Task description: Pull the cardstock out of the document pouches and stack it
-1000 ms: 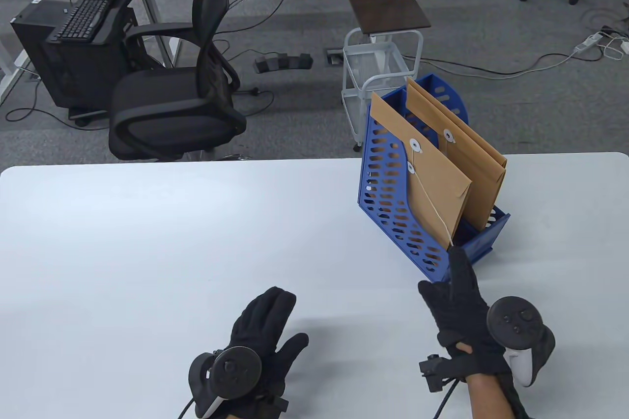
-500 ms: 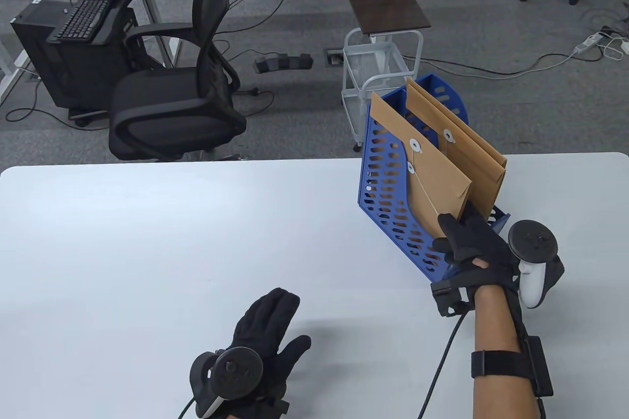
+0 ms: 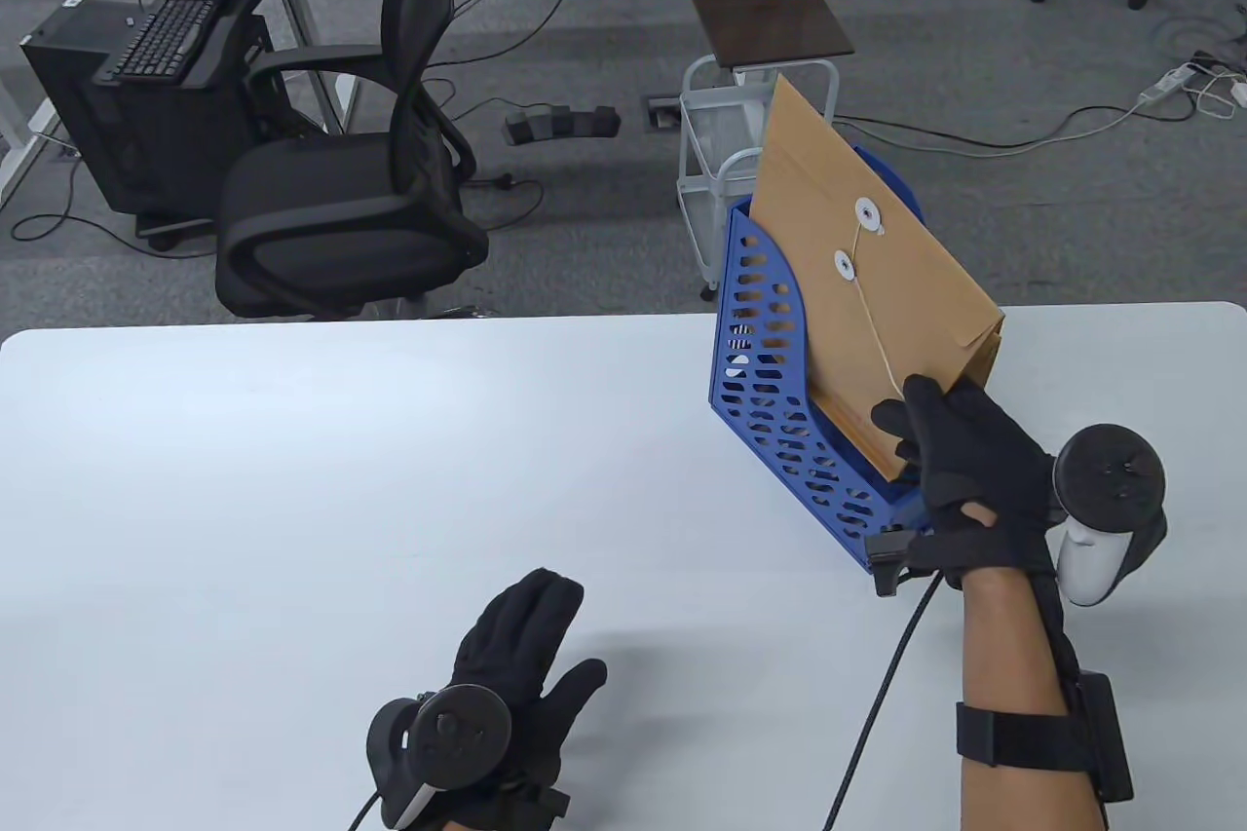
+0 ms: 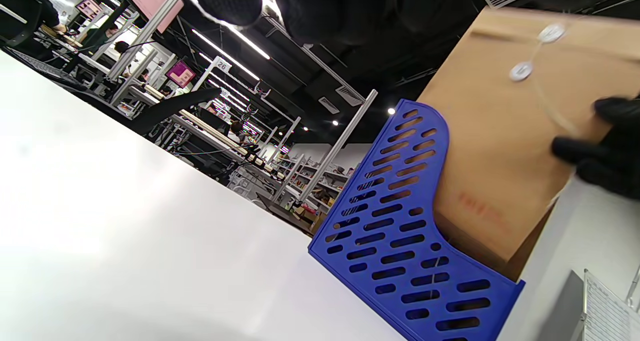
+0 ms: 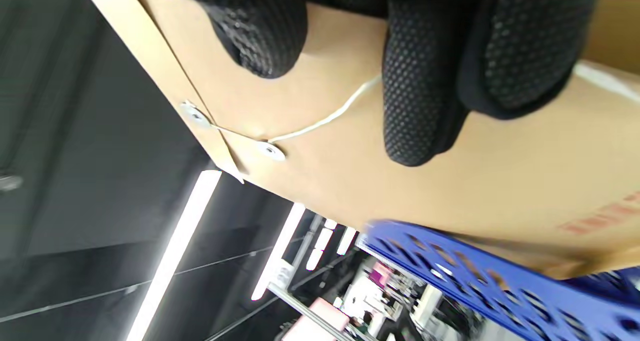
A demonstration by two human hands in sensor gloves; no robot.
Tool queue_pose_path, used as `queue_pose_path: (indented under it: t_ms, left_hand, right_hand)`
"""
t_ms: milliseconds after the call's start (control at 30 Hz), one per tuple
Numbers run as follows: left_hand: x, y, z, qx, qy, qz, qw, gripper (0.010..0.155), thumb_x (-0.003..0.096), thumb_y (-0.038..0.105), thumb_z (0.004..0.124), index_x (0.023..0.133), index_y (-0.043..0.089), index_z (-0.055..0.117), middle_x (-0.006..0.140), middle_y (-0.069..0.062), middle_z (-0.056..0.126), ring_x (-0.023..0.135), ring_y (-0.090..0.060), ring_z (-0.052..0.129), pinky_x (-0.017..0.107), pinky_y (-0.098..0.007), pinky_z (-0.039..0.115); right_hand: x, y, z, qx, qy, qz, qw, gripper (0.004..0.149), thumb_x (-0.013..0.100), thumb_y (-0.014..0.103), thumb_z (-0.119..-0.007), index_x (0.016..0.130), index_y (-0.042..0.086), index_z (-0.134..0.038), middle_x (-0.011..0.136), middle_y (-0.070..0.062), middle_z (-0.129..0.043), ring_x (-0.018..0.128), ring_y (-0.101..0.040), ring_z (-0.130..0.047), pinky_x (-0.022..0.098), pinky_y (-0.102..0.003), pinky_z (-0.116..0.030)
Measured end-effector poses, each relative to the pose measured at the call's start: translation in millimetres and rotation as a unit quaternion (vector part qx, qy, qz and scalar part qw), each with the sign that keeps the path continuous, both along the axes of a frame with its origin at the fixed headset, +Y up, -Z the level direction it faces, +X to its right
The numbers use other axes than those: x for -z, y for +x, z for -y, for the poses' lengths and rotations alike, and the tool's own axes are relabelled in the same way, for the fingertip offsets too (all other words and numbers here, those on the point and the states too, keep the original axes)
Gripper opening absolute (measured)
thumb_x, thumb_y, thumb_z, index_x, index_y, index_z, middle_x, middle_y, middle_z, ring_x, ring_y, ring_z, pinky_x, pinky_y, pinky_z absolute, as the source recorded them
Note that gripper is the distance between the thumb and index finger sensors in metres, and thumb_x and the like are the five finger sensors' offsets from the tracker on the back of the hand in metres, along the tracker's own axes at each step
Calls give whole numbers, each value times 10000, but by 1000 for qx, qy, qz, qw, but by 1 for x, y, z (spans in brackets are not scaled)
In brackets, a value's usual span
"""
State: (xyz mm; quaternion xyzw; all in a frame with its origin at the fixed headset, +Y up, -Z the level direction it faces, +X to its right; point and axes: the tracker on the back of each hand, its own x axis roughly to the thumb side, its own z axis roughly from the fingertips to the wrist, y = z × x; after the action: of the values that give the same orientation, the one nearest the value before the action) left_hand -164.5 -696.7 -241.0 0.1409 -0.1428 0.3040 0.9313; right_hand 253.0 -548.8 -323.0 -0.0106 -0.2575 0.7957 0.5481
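Behind the white table (image 3: 292,441), an office chair (image 3: 360,188) and cart (image 3: 750,120) stand

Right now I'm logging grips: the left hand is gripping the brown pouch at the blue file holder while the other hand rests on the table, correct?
Not quite: the right hand grips the brown pouch at the blue file holder, as the table view shows. The left hand rests on the table.

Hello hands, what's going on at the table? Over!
Right hand grips brown envelope, part lifted from blue file rack. Left hand open, flat on table. More envelopes behind it in rack. Nothing blocking.
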Motion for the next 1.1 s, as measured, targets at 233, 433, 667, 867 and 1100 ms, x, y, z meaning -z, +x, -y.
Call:
queue_pose_path:
  t_ms: [233,433,667,867,1100]
  left_hand:
    - [2,-8,1,-17,-12,-17,1000,720,447,684,660,1095,410,505,1204,40,531,1124,-217,577,807,-537,553]
    - [5,-19,3,-47,-24,-32,998,721,449,681,660,1097,407,503,1204,34,529,1123,-222,575,808,-538,550]
    - [10,-23,5,-51,-32,-38,997,723,448,685,658,1098,411,498,1205,36,527,1126,-219,572,809,-535,551]
    - [9,-36,3,-112,-39,-60,991,746,449,690,655,1109,401,461,1212,27,500,1130,-227,550,810,-537,542]
    - [12,-61,5,-221,-78,-69,970,903,405,752,690,1135,357,334,1223,9,464,1138,-246,528,814,-550,525]
  right_hand:
    - [-57,-32,-29,-71,123,-7,990,464,506,380,-799,910,157,-848,875,-154,-934,543,-297,-1074,356,-457,-904]
    - [-84,-56,-22,-99,171,23,980,467,511,367,-790,920,146,-836,866,-157,-944,520,-293,-1076,340,-452,-903]
    - [-112,-65,-41,-126,252,17,959,459,514,369,-776,909,145,-842,838,-142,-974,491,-271,-1096,324,-439,-910]
    - [-77,-74,-13,-74,152,-81,982,472,519,369,-753,921,130,-815,761,-79,-1028,428,-231,-1092,304,-409,-898]
    - [-30,-81,35,-51,0,-163,985,479,517,365,-757,919,109,-807,658,-51,-1048,329,-190,-1086,250,-378,-895]
